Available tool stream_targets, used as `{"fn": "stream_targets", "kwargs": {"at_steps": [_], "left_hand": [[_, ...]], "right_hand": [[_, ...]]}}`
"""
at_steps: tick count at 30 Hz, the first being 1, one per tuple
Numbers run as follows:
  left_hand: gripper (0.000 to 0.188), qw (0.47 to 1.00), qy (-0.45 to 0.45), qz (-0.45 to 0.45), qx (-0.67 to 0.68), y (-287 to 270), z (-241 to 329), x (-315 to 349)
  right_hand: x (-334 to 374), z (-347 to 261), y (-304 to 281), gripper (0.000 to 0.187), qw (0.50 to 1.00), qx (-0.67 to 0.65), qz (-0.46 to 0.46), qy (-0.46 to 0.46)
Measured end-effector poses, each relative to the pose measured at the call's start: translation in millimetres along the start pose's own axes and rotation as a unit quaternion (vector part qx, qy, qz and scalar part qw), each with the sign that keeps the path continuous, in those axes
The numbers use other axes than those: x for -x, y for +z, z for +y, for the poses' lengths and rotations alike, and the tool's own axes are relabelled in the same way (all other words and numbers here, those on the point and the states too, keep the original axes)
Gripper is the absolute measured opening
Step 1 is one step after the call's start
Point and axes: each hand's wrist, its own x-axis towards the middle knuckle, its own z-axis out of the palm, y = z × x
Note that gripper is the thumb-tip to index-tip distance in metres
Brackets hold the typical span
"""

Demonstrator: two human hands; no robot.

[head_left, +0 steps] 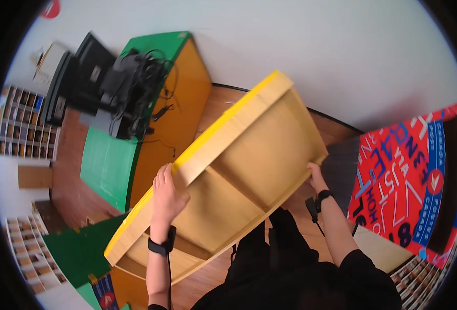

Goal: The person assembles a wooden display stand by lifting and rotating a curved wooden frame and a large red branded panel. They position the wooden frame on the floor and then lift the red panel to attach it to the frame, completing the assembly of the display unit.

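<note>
- We have a big wooden piece (269, 150) in front of us, tipped on a slant between our body and the white wall (300, 46).
- Our left hand (167, 199) has its grip around the yellow edge, thumb poking inward.
- Our right hand (316, 177) has its grip curled on the lower right corner.
- So we think the picking-up part is done: both hands have hold of it.
- Setting it down flat is not done; it leans and does not lie level.
- We see black gear and wires (135, 88) piled on the green worktop (179, 41), apart from our hands.
- We can't tell if the low left end touches anything below.
- The wood hides our left fingertips a bit, and our right fingers go behind the corner.
- The red printed box (393, 175) is bent near the rim, and its inside is too dark to see.
</note>
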Motion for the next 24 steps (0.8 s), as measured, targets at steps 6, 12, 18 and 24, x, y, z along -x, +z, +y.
{"fn": "stream_targets", "kwargs": {"at_steps": [6,12,18,24], "left_hand": [[0.054,0.994,-0.006,0.025,-0.103,61.7,-20.9,-17.7],[0.038,0.993,-0.064,-0.004,-0.097,62.1,-16.4,-22.4],[0.039,0.992,-0.042,-0.032,-0.111,61.2,27.1,-5.6],[0.037,0.992,0.016,-0.054,-0.116,64.8,80.8,21.8]], "right_hand": [[-3.5,7.2,-3.3,0.023,0.997,0.031,-0.016,-0.068],[15.1,-6.0,6.4,0.024,0.993,0.087,0.016,-0.077],[27.9,13.2,-36.9,0.021,0.994,0.041,0.031,-0.095],[71.3,33.0,-110.9,0.021,0.997,0.032,0.053,-0.055]]}}
